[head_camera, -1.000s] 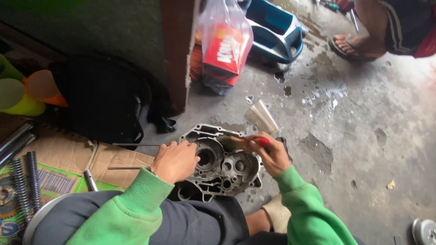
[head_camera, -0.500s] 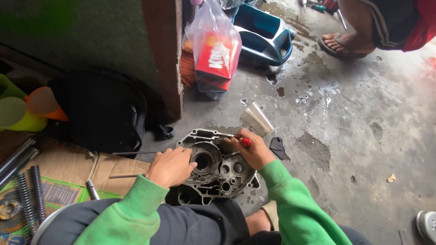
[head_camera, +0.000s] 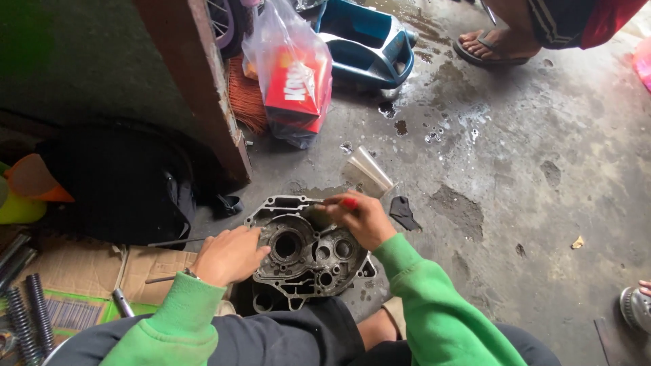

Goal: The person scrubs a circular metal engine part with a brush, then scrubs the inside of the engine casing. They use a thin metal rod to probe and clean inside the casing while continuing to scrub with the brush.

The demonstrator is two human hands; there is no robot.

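A grey metal engine crankcase half (head_camera: 306, 254) lies on the concrete floor between my knees. My left hand (head_camera: 229, 254) rests on its left edge, fingers curled against the casting, steadying it. My right hand (head_camera: 359, 217) is closed on a small tool with a red handle (head_camera: 348, 202), held over the upper right part of the case; the tool's thin tip points left across the rim. Both arms wear green sleeves.
A clear plastic cup (head_camera: 367, 173) lies just beyond the case, a dark rag (head_camera: 404, 213) beside it. A plastic bag with a red box (head_camera: 293, 81), a blue plastic part (head_camera: 366, 41), a black bag (head_camera: 115, 183), cardboard and springs (head_camera: 27, 318) surround me. Another person's sandalled foot (head_camera: 495, 44) stands far right.
The view has shifted, so the case now sits lower and more central. My right hand with the red-handled tool has stayed at the case's upper right; my left hand stays on the left edge.
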